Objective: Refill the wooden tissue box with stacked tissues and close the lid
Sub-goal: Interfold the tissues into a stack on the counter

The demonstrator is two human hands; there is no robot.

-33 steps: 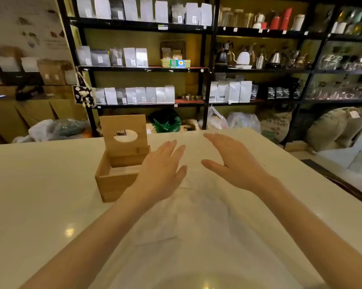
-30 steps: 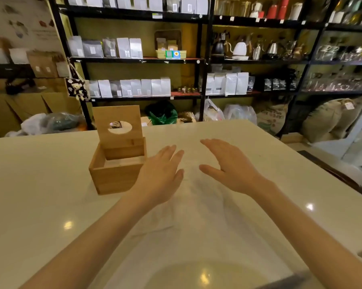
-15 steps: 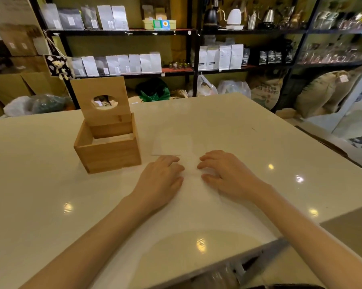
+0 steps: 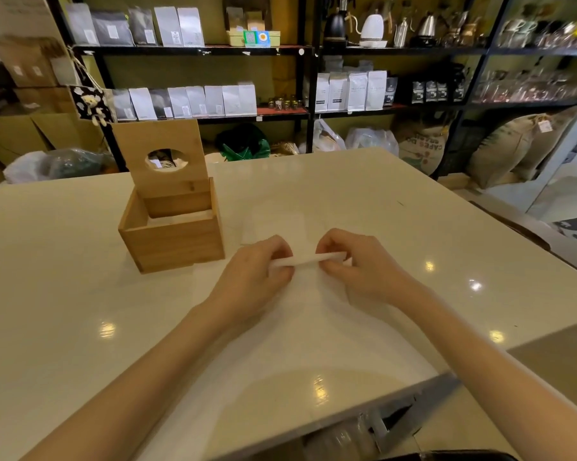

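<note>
I see my left hand (image 4: 260,274) and right hand (image 4: 363,264) pinching the tissue stack (image 4: 308,259); a loose pinch could fan it before the wooden tissue box (image 4: 174,239).

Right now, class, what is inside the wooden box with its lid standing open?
Inside the wooden box, white tissues show near the back wall, under the raised lid. The front wall covers everything lower, so how deep the stack goes cannot be seen.

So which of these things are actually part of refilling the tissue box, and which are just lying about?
Part of the job:
wooden tissue box, lid open
tissues, pinched by left hand and right hand

Lying about:
shelf bags
kettles
sacks
</note>
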